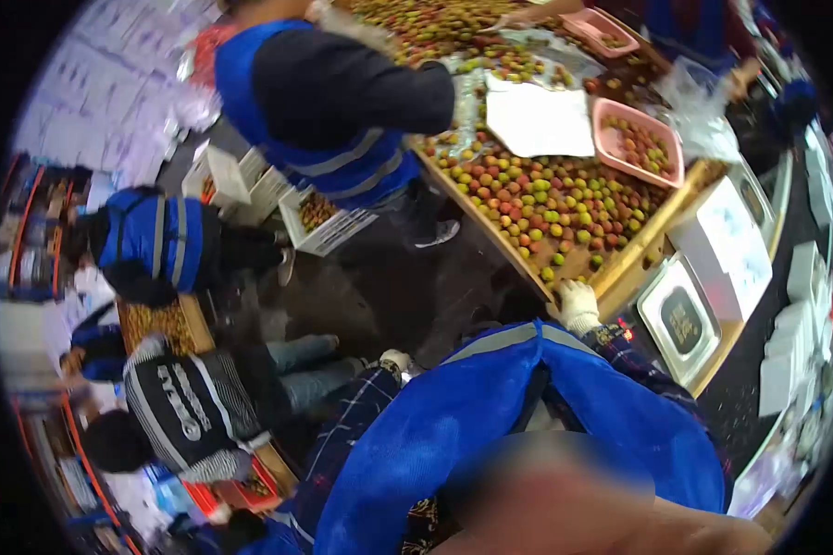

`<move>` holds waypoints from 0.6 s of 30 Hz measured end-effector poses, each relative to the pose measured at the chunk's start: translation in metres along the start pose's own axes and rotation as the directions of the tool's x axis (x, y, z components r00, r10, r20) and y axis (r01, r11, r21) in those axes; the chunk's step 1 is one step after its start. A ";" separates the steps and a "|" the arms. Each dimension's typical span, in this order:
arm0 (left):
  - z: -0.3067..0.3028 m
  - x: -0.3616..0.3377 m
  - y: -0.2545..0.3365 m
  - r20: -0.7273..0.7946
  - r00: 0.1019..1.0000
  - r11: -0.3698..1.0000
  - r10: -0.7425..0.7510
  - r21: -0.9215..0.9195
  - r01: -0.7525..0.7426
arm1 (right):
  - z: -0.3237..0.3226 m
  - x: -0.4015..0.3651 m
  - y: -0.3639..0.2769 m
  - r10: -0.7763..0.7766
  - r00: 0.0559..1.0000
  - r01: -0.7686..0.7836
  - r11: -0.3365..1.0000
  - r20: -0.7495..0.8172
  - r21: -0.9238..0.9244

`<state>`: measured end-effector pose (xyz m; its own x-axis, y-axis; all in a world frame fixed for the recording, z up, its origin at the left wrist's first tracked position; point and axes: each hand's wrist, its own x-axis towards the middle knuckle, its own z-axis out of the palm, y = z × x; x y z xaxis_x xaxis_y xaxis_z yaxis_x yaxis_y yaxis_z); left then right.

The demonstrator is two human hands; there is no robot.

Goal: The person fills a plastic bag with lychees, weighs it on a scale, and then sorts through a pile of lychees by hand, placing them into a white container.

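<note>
My right hand (578,305), in a white glove, is at the near corner of the sorting table (491,238), its fingers bent over the wooden edge. Just beyond it, many red and green round fruits (565,199) lie loose on the tabletop. My left hand (395,359), also in a white glove, hangs low by my left side over the dark floor, away from the table. It is small and its fingers are hard to make out. A pink basket (682,171) with some fruit and a white sheet (539,118) are farther up the table.
A person in a blue vest (329,176) leans over the table's left side. More people (194,402) work at the left near crates (329,239) of fruit. Right of the table are a white box (727,245) and a clear-lidded container (680,319). Another pink basket (611,23) stands far back.
</note>
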<state>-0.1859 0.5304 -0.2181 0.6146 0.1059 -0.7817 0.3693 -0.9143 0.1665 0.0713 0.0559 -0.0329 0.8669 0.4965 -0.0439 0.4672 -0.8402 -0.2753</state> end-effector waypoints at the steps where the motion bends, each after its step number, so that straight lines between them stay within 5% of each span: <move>1: -0.010 -0.012 0.000 0.012 0.998 0.996 0.061 0.063 -0.061 | 0.002 0.001 -0.001 0.020 1.000 -0.019 1.000 0.023 -0.023; 3: 0.007 -0.002 -0.015 -0.021 0.993 0.989 0.113 0.100 -0.110 | 0.006 0.006 0.003 0.061 0.992 -0.056 0.998 0.113 -0.039; 5: 0.002 -0.012 -0.002 -0.153 0.985 0.971 -0.075 -0.236 0.038 | 0.001 0.017 0.007 0.076 0.969 -0.078 0.997 0.236 -0.001; 6: -0.003 -0.022 0.010 -0.190 0.940 0.803 -0.282 -0.584 0.123 | -0.013 0.028 0.005 0.040 0.966 -0.040 0.999 0.256 -0.007; 7: -0.008 -0.030 0.021 -0.217 0.886 0.647 -0.409 -0.754 0.114 | -0.028 0.047 0.002 0.042 0.888 -0.055 0.998 0.457 0.015; 8: -0.014 -0.043 0.031 -0.234 0.829 0.529 -0.508 -0.844 0.086 | -0.037 0.066 0.001 0.044 0.768 -0.076 0.997 0.639 0.024; 9: -0.018 -0.055 0.041 -0.265 0.774 0.493 -0.575 -0.867 0.070 | -0.034 0.084 0.006 0.018 0.755 -0.053 0.998 0.655 0.033; 11: -0.018 -0.075 0.053 -0.303 0.693 0.457 -0.654 -0.888 0.043 | -0.018 0.126 0.004 -0.075 0.922 0.015 0.987 0.381 0.158; 13: -0.014 -0.101 0.052 -0.336 0.674 0.552 -0.657 -0.824 0.127 | -0.026 0.171 -0.029 -0.125 0.966 0.107 0.990 0.225 0.090; 14: -0.008 -0.108 0.048 -0.344 0.671 0.582 -0.657 -0.797 0.161 | -0.030 0.190 -0.052 -0.037 0.986 0.012 0.989 0.165 0.147; 16: 0.041 -0.081 -0.003 -0.029 0.820 0.557 -0.572 -0.748 0.362 | -0.020 0.218 -0.087 -0.090 0.996 0.087 0.968 0.000 0.235; 18: 0.111 -0.045 -0.047 -0.088 0.934 0.861 -0.346 -0.426 0.279 | 0.002 0.229 -0.115 -0.039 0.999 0.041 0.982 -0.017 0.183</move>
<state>-0.3087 0.5250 -0.2573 0.5072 0.4498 -0.7352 0.7863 -0.5907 0.1811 0.2159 0.2663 -0.0129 0.8510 0.5249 -0.0167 0.4629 -0.7647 -0.4483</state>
